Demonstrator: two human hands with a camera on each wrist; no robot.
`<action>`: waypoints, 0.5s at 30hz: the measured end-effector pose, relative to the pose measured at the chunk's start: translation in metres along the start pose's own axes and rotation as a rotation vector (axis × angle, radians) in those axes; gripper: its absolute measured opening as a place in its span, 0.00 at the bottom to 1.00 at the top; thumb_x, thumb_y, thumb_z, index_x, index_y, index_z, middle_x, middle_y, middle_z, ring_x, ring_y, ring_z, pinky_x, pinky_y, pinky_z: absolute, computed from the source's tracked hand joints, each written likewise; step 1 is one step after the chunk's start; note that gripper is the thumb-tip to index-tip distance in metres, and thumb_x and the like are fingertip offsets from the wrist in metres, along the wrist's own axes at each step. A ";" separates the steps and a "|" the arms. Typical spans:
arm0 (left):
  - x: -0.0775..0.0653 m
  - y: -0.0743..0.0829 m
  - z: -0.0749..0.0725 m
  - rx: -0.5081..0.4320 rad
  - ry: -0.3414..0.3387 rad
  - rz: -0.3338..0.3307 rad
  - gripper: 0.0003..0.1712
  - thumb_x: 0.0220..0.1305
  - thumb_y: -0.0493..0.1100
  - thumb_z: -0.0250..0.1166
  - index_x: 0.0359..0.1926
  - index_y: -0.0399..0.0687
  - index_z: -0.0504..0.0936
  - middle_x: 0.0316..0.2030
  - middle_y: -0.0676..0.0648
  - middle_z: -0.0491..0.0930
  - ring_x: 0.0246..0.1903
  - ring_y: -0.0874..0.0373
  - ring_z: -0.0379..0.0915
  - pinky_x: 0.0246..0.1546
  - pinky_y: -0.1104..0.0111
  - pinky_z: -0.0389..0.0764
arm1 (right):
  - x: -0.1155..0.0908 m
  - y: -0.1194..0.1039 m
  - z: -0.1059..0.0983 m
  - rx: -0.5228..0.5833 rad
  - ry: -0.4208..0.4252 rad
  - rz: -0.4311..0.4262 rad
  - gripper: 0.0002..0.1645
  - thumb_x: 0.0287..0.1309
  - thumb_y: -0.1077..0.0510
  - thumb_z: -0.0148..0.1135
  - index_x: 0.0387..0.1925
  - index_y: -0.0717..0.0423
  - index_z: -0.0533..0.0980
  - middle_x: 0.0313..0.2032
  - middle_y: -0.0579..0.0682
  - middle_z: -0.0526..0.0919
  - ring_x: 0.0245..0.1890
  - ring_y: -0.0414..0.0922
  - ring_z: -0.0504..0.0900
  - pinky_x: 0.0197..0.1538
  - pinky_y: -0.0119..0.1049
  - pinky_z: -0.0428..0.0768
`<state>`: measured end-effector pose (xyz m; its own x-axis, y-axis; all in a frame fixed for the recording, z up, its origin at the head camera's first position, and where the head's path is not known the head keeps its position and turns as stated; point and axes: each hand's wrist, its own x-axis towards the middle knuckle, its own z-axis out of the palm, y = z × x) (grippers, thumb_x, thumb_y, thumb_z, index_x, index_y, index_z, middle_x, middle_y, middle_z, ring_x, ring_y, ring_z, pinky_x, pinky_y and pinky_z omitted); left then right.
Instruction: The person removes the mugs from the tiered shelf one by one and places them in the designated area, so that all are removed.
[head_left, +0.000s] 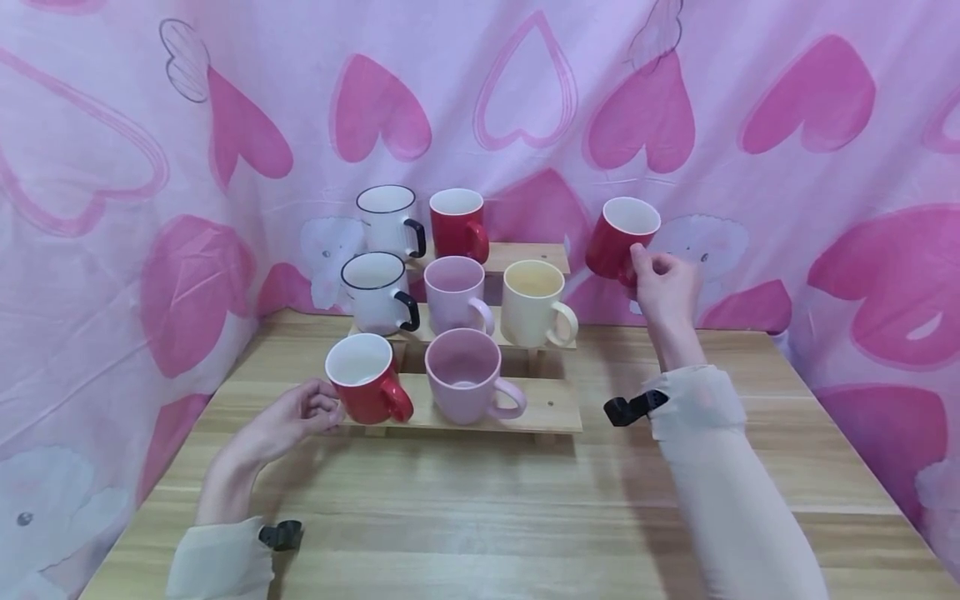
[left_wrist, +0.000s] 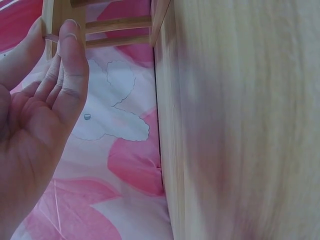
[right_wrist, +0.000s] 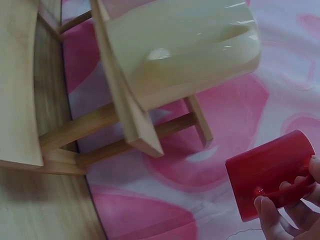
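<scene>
My right hand [head_left: 667,287] pinches the handle of a red mug [head_left: 617,237], white inside, holding it in the air right of a three-step wooden rack [head_left: 558,404]. In the right wrist view the fingers wrap that mug's handle [right_wrist: 292,192]. At the left end of the bottom step, my left hand [head_left: 303,412] pinches the board's end [left_wrist: 67,37] between thumb and fingers. Close beside it a second red mug [head_left: 363,383] stands on that step, with a mauve mug [head_left: 461,379] to its right.
The middle step bears a black-rimmed white mug [head_left: 372,300], a pink mug [head_left: 452,296] and a yellow mug [head_left: 531,308]. Up top stand another white mug [head_left: 386,221] and a red mug [head_left: 453,225]. A heart-print cloth [head_left: 285,50] hangs behind the wooden table [head_left: 465,517].
</scene>
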<state>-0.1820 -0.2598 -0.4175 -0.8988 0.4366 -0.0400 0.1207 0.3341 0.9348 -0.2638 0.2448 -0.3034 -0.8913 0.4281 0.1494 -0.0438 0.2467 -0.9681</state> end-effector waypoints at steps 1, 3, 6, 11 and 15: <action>0.000 0.000 0.000 0.001 -0.002 0.002 0.17 0.67 0.29 0.59 0.53 0.24 0.66 0.39 0.34 0.77 0.41 0.46 0.78 0.44 0.62 0.82 | -0.001 0.002 0.000 -0.003 0.002 0.008 0.32 0.63 0.37 0.59 0.43 0.65 0.80 0.35 0.57 0.80 0.35 0.46 0.82 0.39 0.32 0.83; 0.000 0.000 0.000 0.000 -0.005 0.002 0.17 0.67 0.29 0.59 0.53 0.24 0.66 0.40 0.33 0.77 0.41 0.46 0.78 0.44 0.61 0.82 | -0.001 0.007 0.001 -0.003 0.013 0.012 0.32 0.62 0.38 0.60 0.43 0.65 0.80 0.35 0.57 0.81 0.35 0.46 0.82 0.39 0.32 0.84; 0.000 0.000 -0.001 0.000 -0.007 0.002 0.17 0.67 0.29 0.59 0.53 0.24 0.66 0.40 0.31 0.76 0.41 0.47 0.78 0.45 0.61 0.82 | -0.003 0.014 0.003 0.003 0.024 0.013 0.31 0.62 0.39 0.60 0.42 0.65 0.81 0.34 0.57 0.82 0.34 0.46 0.83 0.38 0.33 0.84; -0.001 0.003 -0.001 -0.005 -0.013 0.020 0.17 0.67 0.29 0.58 0.53 0.22 0.66 0.39 0.32 0.76 0.40 0.52 0.78 0.43 0.64 0.82 | -0.005 0.025 0.007 -0.021 0.032 0.009 0.30 0.63 0.40 0.61 0.41 0.66 0.81 0.33 0.58 0.83 0.33 0.46 0.84 0.36 0.32 0.84; -0.002 0.004 -0.001 -0.017 -0.018 0.025 0.17 0.67 0.28 0.58 0.53 0.21 0.66 0.39 0.33 0.76 0.39 0.53 0.78 0.43 0.64 0.82 | -0.006 0.033 0.009 -0.027 0.019 0.037 0.30 0.64 0.40 0.60 0.42 0.67 0.80 0.35 0.59 0.83 0.34 0.46 0.84 0.33 0.28 0.82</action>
<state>-0.1798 -0.2597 -0.4131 -0.8880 0.4593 -0.0224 0.1357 0.3083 0.9416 -0.2637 0.2423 -0.3385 -0.8832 0.4539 0.1181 0.0013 0.2540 -0.9672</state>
